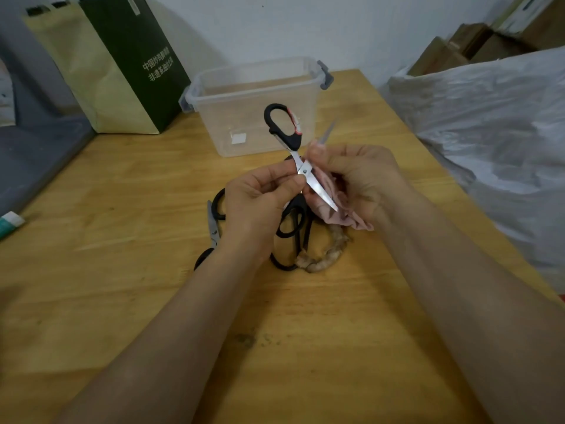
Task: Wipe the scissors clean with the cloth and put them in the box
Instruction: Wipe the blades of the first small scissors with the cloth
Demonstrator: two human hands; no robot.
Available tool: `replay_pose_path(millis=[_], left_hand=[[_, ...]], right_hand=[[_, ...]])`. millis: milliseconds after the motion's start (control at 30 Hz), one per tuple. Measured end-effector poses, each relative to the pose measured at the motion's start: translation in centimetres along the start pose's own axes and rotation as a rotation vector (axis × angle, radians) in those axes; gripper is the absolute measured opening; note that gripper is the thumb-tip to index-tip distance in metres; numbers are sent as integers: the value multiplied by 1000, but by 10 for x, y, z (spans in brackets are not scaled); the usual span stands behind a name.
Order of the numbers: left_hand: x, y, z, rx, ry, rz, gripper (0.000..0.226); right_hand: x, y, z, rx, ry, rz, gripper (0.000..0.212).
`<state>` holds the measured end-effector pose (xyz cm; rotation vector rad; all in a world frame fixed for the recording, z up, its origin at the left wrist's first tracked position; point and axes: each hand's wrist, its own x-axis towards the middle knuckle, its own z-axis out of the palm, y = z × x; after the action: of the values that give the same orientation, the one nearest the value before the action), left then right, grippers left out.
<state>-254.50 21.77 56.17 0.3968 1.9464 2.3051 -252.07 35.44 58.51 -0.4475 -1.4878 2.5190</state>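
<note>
Head view: one pair of scissors (295, 140) is held up over the wooden surface (305, 347), just in front of the box (253, 96) and not inside it. The scissors are spread wide. One black handle loop stands up in front of the box wall and the other hangs below the left hand (260, 203). Its fingers (290, 182) are curled, and thumb and forefinger pinch the scissors right at the pivot screw.

The right hand (363, 179) grips the single pink cloth (354, 220), fingers closed and bunching it around the upper blade. That blade's tip pokes out above the knuckles. The lower blade lies bare across the cloth, pointing down to the right.

More scissors lie on the surface under the hands. One grey-bladed pair (214, 228) is on the left and black loops (282, 264) show further right. The hands hide too much for a sure count. A brown twisted cord (328, 255) curls beside them.

There is one box, of clear plastic with grey latches, its top open. A small white tag shows low on it; I cannot tell whether it is on the wall or inside.

One green-and-tan paper bag (122, 62) stands to the box's left.
</note>
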Motion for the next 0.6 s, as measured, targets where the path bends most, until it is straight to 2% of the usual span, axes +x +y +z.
replay_pose_path(millis=[100,200,267,433,600], left_hand=[[-1,-1,3,-12,5,-23,18],[0,0,-1,-49,9,-41,18],[1,2,-4,-53,14,-48,17],[0,0,1,-51,-15,-58,17],[1,1,-4,-77,-7,-65,16]], right_hand=[[3,-3,-5,18,12,-13,38],[-2,6,0,-12,-122,84,18],[-2,9,3,-26,-117,103,9],[6,0,-3,56,-4,-11,35],[2,9,-3,-89,-157,58,22]])
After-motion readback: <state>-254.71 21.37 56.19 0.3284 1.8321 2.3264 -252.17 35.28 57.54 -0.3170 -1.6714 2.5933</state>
